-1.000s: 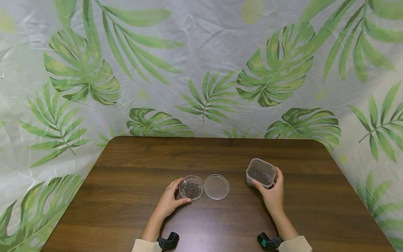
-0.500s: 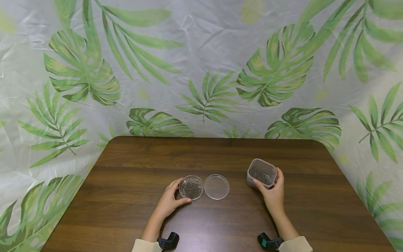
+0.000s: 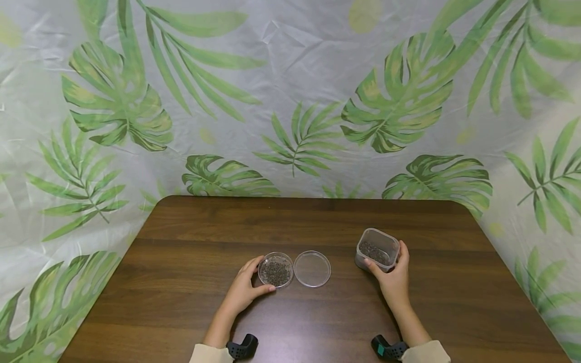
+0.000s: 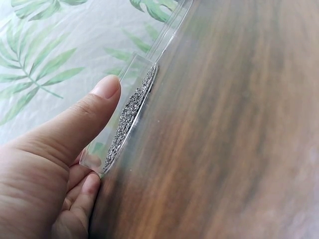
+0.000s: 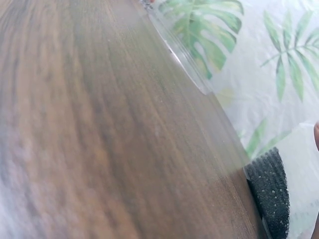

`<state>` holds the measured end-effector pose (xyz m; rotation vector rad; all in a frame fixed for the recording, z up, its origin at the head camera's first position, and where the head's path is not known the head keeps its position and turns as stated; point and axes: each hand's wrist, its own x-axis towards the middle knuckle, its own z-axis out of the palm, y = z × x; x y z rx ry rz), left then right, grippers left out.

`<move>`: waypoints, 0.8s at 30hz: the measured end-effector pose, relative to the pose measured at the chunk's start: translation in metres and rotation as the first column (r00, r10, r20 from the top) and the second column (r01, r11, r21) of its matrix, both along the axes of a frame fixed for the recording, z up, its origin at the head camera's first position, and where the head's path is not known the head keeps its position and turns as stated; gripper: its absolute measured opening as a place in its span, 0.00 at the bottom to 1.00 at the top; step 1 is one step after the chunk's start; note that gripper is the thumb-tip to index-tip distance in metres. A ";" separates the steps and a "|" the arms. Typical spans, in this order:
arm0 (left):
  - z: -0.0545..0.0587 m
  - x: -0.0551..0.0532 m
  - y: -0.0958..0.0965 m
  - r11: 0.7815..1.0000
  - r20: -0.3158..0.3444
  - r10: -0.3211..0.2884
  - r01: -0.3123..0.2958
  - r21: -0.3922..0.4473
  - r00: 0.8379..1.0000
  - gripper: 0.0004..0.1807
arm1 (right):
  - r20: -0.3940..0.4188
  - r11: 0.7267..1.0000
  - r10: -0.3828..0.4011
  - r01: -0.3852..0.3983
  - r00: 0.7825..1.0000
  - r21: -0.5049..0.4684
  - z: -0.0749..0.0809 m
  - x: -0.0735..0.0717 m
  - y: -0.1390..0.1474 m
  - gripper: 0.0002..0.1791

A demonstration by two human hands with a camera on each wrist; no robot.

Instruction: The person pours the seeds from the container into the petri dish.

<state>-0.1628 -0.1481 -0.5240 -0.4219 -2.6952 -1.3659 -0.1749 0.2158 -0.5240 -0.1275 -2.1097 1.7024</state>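
Observation:
A clear petri dish (image 3: 276,270) with a layer of dark grey grains lies flat on the table. My left hand (image 3: 242,288) grips its left side, thumb at the near rim and fingers at the far rim. In the left wrist view, the grains (image 4: 127,113) show through the dish wall beside the thumb (image 4: 105,87). My right hand (image 3: 394,283) holds a clear rectangular plastic tub (image 3: 358,258) by its right side. Similar dark grains (image 5: 273,194) lie inside the tub; only a sliver of that hand enters the right wrist view. Whether the tub touches the table I cannot tell.
Between the hands, right beside the filled dish, lies a second clear round dish or lid (image 3: 312,269). The brown wooden table (image 3: 218,222) ends at a leaf-printed cloth (image 3: 299,91) behind. Both wrists wear black straps.
The tub shifts very slightly to the right with my right hand at first, then stays put. My left hand and both round dishes keep their places.

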 end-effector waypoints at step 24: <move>0.001 0.000 0.000 1.000 0.014 0.000 0.000 -0.003 1.000 0.46 | -0.054 0.995 -0.049 0.053 0.997 0.088 0.023 0.013 -0.010 0.55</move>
